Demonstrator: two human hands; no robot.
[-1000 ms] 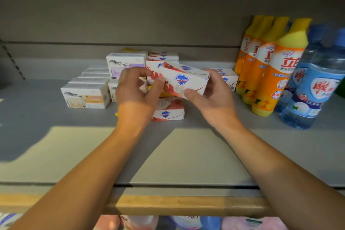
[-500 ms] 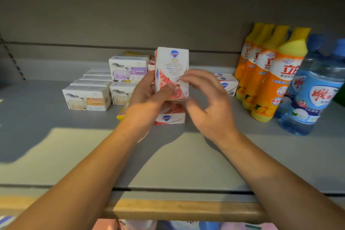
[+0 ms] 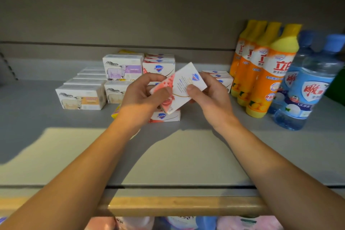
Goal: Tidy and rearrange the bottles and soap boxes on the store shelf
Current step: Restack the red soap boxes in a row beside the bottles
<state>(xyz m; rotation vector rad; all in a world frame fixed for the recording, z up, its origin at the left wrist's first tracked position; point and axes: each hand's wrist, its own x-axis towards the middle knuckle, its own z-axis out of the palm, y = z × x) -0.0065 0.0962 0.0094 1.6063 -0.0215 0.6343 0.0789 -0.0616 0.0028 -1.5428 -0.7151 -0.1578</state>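
Both hands meet at the centre of the frame around one red-and-white soap box, held tilted above the shelf with its upper right corner raised. The left hand grips the box's lower left end, fingers curled over the red-printed part. The right hand pinches the right end, its thumb pressed on the white face beside the small printed text and the blue shield logo.

Directly beneath the held box, a second red-and-white box lies flat on the grey shelf, and a yellow packet pokes out just left of it, partly hidden by the left wrist. Behind the hands, a stack of the same shield-logo boxes stands at centre, touching a purple-labelled sheep box on its left, which sits on another sheep box. Farther left, a row of sheep boxes runs back from an orange-labelled one at the front. To the right of the right hand, more shield-logo boxes lie low near the back.

At the right of the frame, a row of orange bottles with yellow tops stands upright, and just beside them clear blue-capped bottles reach the frame's edge. A wooden strip trims the shelf front at the bottom.
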